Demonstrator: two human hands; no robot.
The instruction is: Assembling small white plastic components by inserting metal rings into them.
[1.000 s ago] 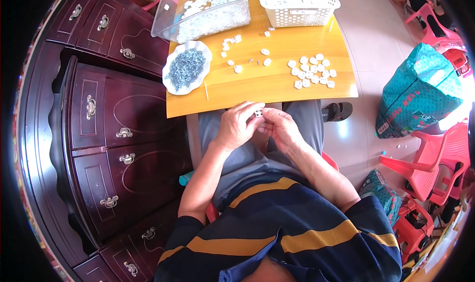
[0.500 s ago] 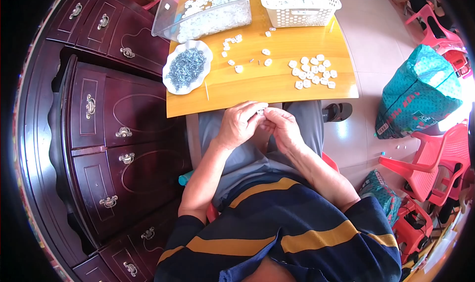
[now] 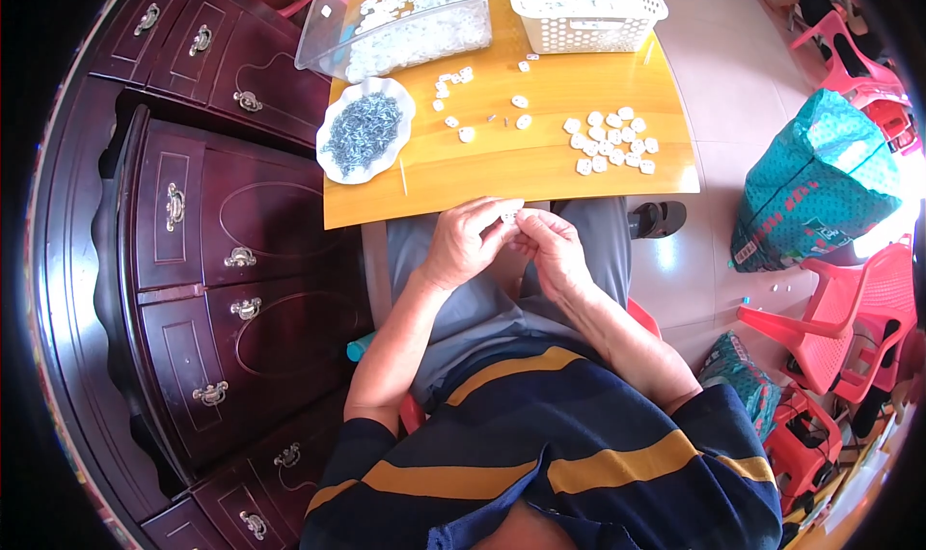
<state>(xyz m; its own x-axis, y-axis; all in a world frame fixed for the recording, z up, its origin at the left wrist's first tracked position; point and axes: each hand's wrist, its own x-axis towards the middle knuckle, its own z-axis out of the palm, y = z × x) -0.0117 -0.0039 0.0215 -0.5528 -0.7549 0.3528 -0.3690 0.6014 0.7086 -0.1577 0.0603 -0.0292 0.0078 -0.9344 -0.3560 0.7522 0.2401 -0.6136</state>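
Observation:
Just off the table's near edge, over my lap, my left hand (image 3: pixel 468 241) and my right hand (image 3: pixel 552 248) meet fingertip to fingertip. Between them they pinch a small white plastic piece (image 3: pixel 509 216), mostly covered by the fingers. A white scalloped dish (image 3: pixel 393 154) full of small grey metal screws (image 3: pixel 364 131) stands beyond my left hand. Several similar white pieces lie in a cluster (image 3: pixel 611 142) at the table's right. A few more white pieces (image 3: pixel 467 135) and two tiny metal bits (image 3: pixel 491 119) are scattered over the middle.
At the back of the table (image 3: pixel 453 178) stand a clear plastic bin (image 3: pixel 424 43) of white parts and a white perforated basket (image 3: pixel 586 37). Dark wooden drawers (image 3: pixel 260 222) line the left. A teal bag (image 3: pixel 810 183) and red plastic chairs (image 3: pixel 830 309) are on the floor at right.
Both hands stay in nearly the same place. The white piece between the fingertips shows slightly more of its face. Nothing on the table has visibly moved.

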